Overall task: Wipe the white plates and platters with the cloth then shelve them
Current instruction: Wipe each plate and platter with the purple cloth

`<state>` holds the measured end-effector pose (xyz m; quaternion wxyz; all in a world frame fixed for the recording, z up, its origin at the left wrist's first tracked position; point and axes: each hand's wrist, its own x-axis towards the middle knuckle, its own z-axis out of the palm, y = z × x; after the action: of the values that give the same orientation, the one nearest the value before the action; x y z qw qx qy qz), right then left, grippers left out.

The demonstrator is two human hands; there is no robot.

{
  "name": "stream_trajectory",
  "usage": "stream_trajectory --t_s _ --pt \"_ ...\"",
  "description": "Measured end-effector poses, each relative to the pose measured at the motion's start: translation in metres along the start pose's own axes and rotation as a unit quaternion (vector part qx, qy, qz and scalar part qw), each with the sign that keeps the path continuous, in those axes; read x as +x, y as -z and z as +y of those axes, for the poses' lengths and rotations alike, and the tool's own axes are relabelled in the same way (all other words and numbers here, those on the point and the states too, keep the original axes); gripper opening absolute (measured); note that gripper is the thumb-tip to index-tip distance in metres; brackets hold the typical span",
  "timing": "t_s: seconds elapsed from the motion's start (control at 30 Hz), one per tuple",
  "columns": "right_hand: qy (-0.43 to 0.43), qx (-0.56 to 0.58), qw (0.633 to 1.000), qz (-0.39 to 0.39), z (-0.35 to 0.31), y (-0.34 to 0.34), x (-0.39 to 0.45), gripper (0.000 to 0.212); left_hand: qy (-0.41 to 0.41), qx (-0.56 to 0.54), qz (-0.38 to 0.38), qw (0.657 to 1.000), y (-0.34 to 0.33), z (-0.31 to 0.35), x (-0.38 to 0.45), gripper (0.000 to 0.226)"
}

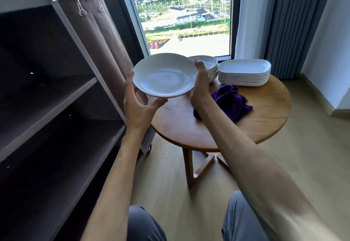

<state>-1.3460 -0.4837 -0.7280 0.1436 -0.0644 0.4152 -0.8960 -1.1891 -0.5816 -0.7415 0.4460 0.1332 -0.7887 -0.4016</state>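
White plate point(164, 75) between left hand point(136, 106), right hand point(200, 87); two stacks.

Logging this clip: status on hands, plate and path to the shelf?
Left hand and right hand clamp one white plate above the table. Cloth lies there. Shelf bare, nothing blocking.

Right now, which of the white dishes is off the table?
The round plate, held in the air between the left hand and right hand. The stacked round plates and stacked platters rest on the table.
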Motion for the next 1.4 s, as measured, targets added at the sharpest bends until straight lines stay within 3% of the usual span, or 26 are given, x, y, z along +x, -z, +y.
stream_trajectory --t_s 0.1,0.27,0.5,0.63,0.87,0.97,1.13,1.27,1.4 --pt "0.017 -0.026 0.998 -0.055 0.009 -0.029 -0.019 0.045 0.004 0.003 0.055 0.998 0.03 0.002 -0.01 0.115" --pt "0.037 -0.069 0.985 -0.154 0.028 -0.072 -0.057 0.035 0.005 0.037 0.112 0.993 0.097 0.006 -0.026 0.116" --pt "0.027 -0.104 0.966 -0.234 0.057 -0.144 -0.119 0.068 -0.022 0.175 0.196 0.965 0.187 0.032 -0.051 0.116" --pt "-0.004 -0.081 0.952 -0.294 0.07 -0.187 -0.156 0.059 0.004 0.209 0.252 0.945 0.235 0.041 -0.072 0.12" --pt "-0.059 -0.113 0.885 -0.447 0.115 -0.261 -0.225 0.055 0.057 0.258 0.331 0.906 0.325 0.057 -0.107 0.118" --pt "-0.079 -0.129 0.863 -0.483 0.133 -0.29 -0.251 0.05 0.08 0.296 0.361 0.881 0.357 0.063 -0.12 0.108" --pt "-0.11 -0.172 0.828 -0.522 0.16 -0.322 -0.275 0.077 0.112 0.338 0.393 0.848 0.389 0.062 -0.131 0.101" --pt "-0.148 -0.183 0.813 -0.533 0.184 -0.342 -0.297 0.046 0.159 0.343 0.415 0.828 0.412 0.056 -0.141 0.098" --pt "-0.163 -0.192 0.8 -0.544 0.201 -0.347 -0.311 0.058 0.202 0.356 0.405 0.817 0.422 0.052 -0.15 0.099"
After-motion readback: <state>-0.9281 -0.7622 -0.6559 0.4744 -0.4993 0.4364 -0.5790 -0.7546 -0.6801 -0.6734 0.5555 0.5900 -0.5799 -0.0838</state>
